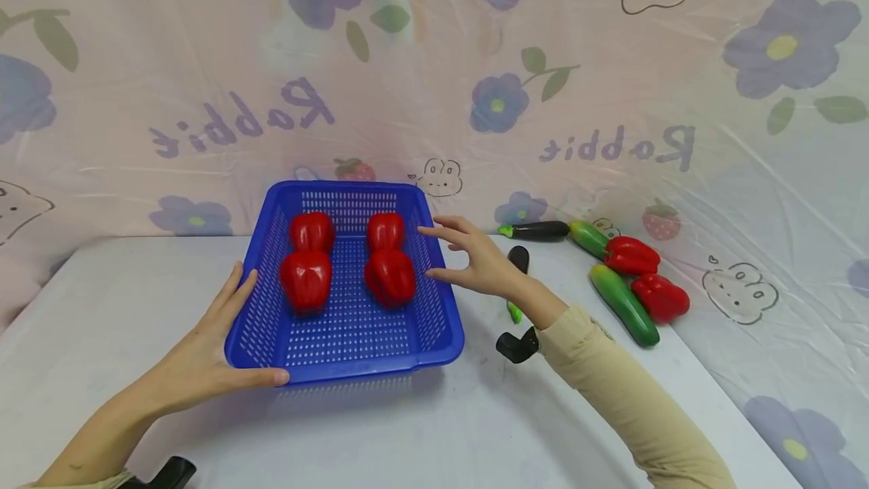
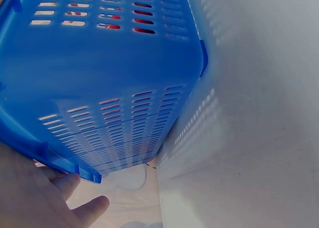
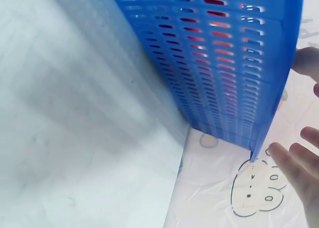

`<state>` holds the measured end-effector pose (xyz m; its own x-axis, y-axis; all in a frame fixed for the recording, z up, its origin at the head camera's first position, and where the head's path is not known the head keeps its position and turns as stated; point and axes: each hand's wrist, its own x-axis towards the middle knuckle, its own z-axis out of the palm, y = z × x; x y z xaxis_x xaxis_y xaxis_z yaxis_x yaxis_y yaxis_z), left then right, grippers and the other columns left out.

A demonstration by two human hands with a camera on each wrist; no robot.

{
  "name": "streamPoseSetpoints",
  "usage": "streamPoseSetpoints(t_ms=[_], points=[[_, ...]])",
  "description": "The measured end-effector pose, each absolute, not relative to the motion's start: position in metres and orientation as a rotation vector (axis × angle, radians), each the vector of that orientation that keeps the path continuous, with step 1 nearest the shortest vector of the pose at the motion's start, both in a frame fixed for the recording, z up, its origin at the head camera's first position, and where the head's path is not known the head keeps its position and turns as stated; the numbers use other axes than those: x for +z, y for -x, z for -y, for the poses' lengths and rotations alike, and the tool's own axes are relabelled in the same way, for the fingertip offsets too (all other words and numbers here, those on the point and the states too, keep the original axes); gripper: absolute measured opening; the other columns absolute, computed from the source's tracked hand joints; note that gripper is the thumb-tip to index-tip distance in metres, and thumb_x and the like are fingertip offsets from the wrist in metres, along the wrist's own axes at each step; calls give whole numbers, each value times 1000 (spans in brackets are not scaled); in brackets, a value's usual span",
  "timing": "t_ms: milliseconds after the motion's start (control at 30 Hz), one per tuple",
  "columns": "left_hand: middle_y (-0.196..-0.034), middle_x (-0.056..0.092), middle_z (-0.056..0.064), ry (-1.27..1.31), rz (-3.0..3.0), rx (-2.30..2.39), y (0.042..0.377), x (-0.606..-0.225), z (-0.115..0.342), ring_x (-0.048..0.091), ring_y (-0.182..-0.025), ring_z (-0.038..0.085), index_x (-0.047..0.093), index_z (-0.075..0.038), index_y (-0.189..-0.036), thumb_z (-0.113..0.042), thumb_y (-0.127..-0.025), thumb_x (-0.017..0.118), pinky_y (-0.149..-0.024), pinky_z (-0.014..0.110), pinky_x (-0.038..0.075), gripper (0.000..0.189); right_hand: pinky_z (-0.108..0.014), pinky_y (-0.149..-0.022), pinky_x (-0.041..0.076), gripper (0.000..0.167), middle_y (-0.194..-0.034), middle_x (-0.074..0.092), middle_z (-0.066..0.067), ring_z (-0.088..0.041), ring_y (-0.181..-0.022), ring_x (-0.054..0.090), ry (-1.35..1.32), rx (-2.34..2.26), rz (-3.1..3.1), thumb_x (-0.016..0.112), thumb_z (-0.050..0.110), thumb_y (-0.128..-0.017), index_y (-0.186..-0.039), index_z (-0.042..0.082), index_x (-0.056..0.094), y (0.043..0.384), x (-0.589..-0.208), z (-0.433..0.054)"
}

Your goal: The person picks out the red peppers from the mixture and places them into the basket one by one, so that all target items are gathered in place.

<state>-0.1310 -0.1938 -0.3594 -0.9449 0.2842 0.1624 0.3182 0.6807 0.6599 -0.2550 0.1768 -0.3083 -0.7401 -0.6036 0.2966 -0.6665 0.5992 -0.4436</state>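
Observation:
A blue plastic basket (image 1: 346, 349) with slotted walls stands on the white table, with several glossy red bell peppers (image 1: 306, 281) inside in two columns. My left hand (image 1: 204, 357) is spread at its front left corner, thumb along the front rim and straight fingers against the left rim. In the left wrist view, fingertips (image 2: 89, 208) of that hand extend past the rim. On the other side, my right hand (image 1: 478, 259) is held with fingers spread, their tips right at the right rim. The right wrist view has its fingers (image 3: 291, 171) beside the basket wall, pinching nothing.
Right of the basket lie a dark eggplant (image 1: 539, 230), another eggplant (image 1: 519, 259) partly behind the right wrist, a green cucumber (image 1: 623, 304), a second cucumber (image 1: 588, 238) and two red bell peppers (image 1: 631, 256). A printed curtain (image 1: 421, 59) hangs behind the table.

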Motion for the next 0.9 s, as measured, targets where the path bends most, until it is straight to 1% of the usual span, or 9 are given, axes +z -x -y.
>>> streamPoseSetpoints(t_ms=[133,300,500,600,733,900], points=[[-161,-14,13,511,2840,-1126,132,-360,193,8,-139,57,-3,-18,-155,-41,-68,82,-87,82,26,124,-47,-92,53,64,-147,40,-16,-33,-126,51,-1049,800,2689,76,27,-82,-140,20,51,253,-311,-185],[-161,-15,12,499,2842,-1136,132,-360,194,6,-139,57,-4,-19,-155,-41,-68,81,-86,83,26,124,-48,-93,53,64,-147,41,-14,-33,-123,54,-1018,808,2679,76,29,-82,-140,21,51,251,-311,-190],[-161,-15,12,497,2841,-1146,131,-361,195,4,-140,57,-4,-19,-155,-39,-69,81,-86,83,25,123,-49,-94,52,62,-145,42,-16,-34,-120,56,-998,813,2645,77,26,-82,-138,16,53,248,-313,-201],[-161,-16,12,496,2844,-1141,131,-361,196,4,-140,57,-4,-20,-155,-39,-69,81,-85,83,25,123,-53,-99,47,62,-145,43,-16,-33,-125,51,-986,789,2630,77,25,-82,-138,16,53,248,-315,-207],[-161,-16,11,496,2851,-1139,131,-361,196,3,-140,57,-5,-20,-155,-39,-69,81,-85,83,25,123,-58,-105,39,62,-146,42,-13,-32,-134,41,-964,771,2639,76,26,-82,-139,19,52,248,-318,-214],[-161,-17,10,492,2856,-1141,131,-362,196,3,-140,57,-5,-21,-155,-39,-69,81,-85,83,26,123,-59,-104,40,63,-146,43,-14,-34,-133,42,-935,751,2645,76,27,-82,-140,19,52,247,-321,-222]])
